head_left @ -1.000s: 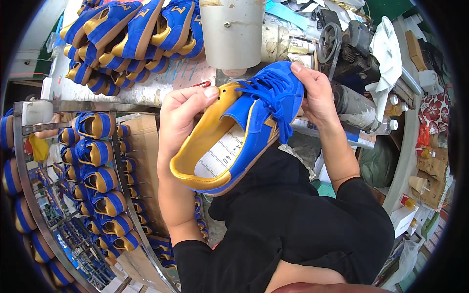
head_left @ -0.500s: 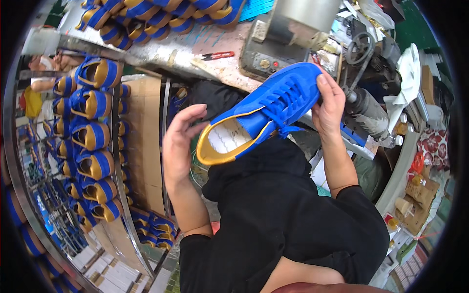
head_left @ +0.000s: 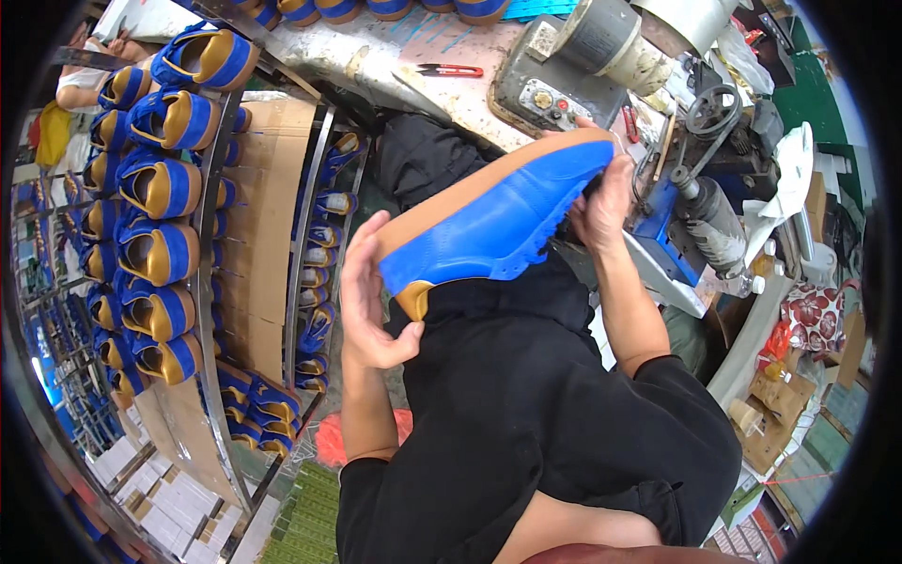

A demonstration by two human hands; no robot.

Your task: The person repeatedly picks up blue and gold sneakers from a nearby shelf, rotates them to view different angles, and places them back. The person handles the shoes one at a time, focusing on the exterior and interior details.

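A blue sneaker [head_left: 489,230] with a brown sole and a mustard heel collar is held up over my lap, tipped on its side. Its outer side wall and sole edge face up, and its laces hang toward my body, mostly out of sight. My left hand [head_left: 376,305] wraps round the heel, thumb at the collar and fingers at the sole. At the toe, my right hand [head_left: 606,193] grips with the thumb on the upper and fingers partly hidden behind the sole.
Racks of similar blue shoes [head_left: 155,254] stand on the left beside a cardboard sheet [head_left: 268,226]. On the worktable [head_left: 376,70] lie red-handled snips [head_left: 449,70], near a grey machine [head_left: 554,89] with knobs. A machine with a handwheel [head_left: 711,110] is at the right; more shoes line the table's far edge.
The sneaker has been rolled from opening-up onto its side, so the sole edge shows now. My left hand has closed from spread fingers onto the heel. The view has shifted slightly.
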